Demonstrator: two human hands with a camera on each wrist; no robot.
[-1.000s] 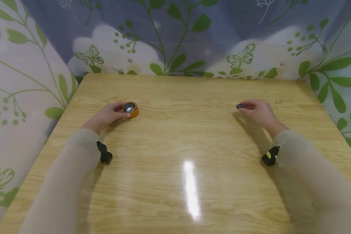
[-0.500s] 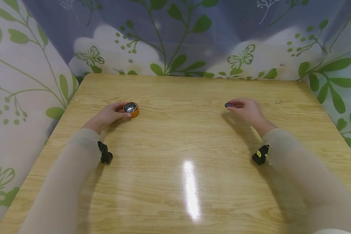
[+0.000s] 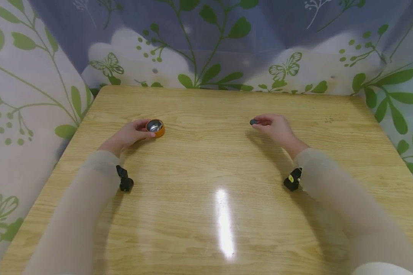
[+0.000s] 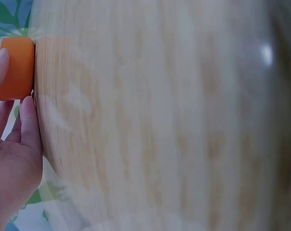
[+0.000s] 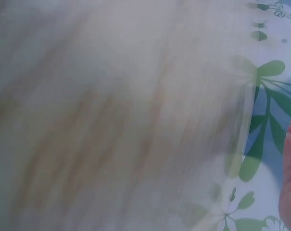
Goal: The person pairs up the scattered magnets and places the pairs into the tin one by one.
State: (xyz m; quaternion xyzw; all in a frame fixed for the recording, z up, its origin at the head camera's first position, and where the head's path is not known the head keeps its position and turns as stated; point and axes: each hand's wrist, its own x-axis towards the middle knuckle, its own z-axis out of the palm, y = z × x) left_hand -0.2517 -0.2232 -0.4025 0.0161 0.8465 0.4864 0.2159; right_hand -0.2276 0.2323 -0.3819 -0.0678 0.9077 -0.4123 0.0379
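On the left of the table a small round orange container (image 3: 161, 131) with a shiny metal inside stands with its opening up. My left hand (image 3: 132, 133) grips its side, thumb at the front and fingers behind. The left wrist view shows the smooth orange wall (image 4: 18, 70) between thumb and fingers, low against the tabletop. Right of the middle, my right hand (image 3: 273, 126) pinches a small dark disc-like piece (image 3: 253, 122) between thumb and fingertips, raised over the table with a shadow below. In the right wrist view only part of that hand (image 5: 290, 178) shows at the edge.
The wood-grain table (image 3: 199, 164) fills the space between both hands and carries a bright light reflection. Patterned fabric (image 3: 206, 46) with leaves and butterflies hangs behind and at the sides. Each sleeve has a small black camera (image 3: 125, 181) at the wrist.
My right hand has moved left across the table, carrying the dark piece closer to the orange container. The left hand and the container have stayed in place.
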